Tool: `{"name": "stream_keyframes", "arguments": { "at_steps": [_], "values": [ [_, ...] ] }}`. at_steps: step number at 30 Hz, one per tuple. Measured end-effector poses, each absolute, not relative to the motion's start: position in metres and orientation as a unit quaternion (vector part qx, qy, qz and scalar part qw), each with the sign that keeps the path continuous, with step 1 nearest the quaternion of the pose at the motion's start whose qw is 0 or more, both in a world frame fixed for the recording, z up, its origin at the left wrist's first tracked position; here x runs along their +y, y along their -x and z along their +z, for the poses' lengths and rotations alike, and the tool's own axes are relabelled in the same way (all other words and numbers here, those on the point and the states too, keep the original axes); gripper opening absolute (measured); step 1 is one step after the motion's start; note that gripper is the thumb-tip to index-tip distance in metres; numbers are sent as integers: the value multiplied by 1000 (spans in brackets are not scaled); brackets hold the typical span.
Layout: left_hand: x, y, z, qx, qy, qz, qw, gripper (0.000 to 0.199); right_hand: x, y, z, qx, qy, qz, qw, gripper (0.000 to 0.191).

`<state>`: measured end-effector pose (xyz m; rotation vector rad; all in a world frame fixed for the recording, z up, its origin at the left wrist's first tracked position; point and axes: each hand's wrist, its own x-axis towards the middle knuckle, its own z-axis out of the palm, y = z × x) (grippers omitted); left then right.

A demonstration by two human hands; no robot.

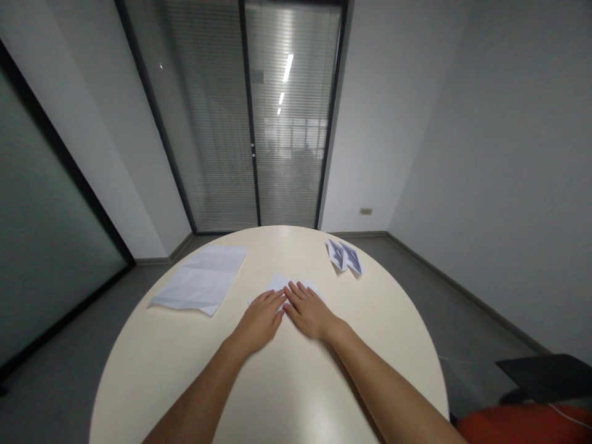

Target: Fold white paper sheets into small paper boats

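Note:
A small piece of white paper [277,282] lies flat on the round table, mostly covered by my hands. Its edges show beyond my fingertips and at both sides. My left hand [263,319] presses on its near left part, fingers stretched out. On the right part rests my right hand [311,310], palm down with its fingers slightly spread. The fingertips of both hands meet near the paper's middle. Whether the paper is folded under my hands I cannot tell.
A large creased white sheet [203,279] lies at the table's left. Two folded papers with dark blue-grey print [353,258] sit near the far right edge. The cream round table [259,401] fills the foreground. A red chair seat [522,425] and a black panel [550,376] are at lower right.

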<state>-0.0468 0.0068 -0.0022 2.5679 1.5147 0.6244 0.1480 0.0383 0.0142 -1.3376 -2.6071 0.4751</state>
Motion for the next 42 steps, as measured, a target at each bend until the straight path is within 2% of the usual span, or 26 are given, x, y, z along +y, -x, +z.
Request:
{"name": "stream_keyframes", "arguments": {
  "at_steps": [8,13,18,24,25,28,30,37,42],
  "values": [
    [4,44,-2,505,-843,185,17,44,43,-153,16,-859,484,117,119,63],
    [1,41,9,535,-824,185,18,42,48,-156,34,-871,461,62,157,36],
    [2,43,15,566,-800,195,32,35,50,-163,47,-907,382,58,169,31],
    [5,45,14,546,-806,223,57,18,55,-165,37,-925,299,113,206,17],
    [5,46,13,536,-809,229,67,16,56,-166,34,-922,301,118,214,18],
    [5,50,12,499,-826,244,92,16,56,-167,27,-918,316,130,203,46],
    [4,51,11,480,-836,247,98,19,55,-169,24,-917,328,141,179,56],
    [2,48,9,519,-818,239,58,37,57,-174,22,-918,319,151,179,58],
    [4,49,7,548,-803,232,43,36,58,-174,24,-924,301,144,184,58]
  ]
}}
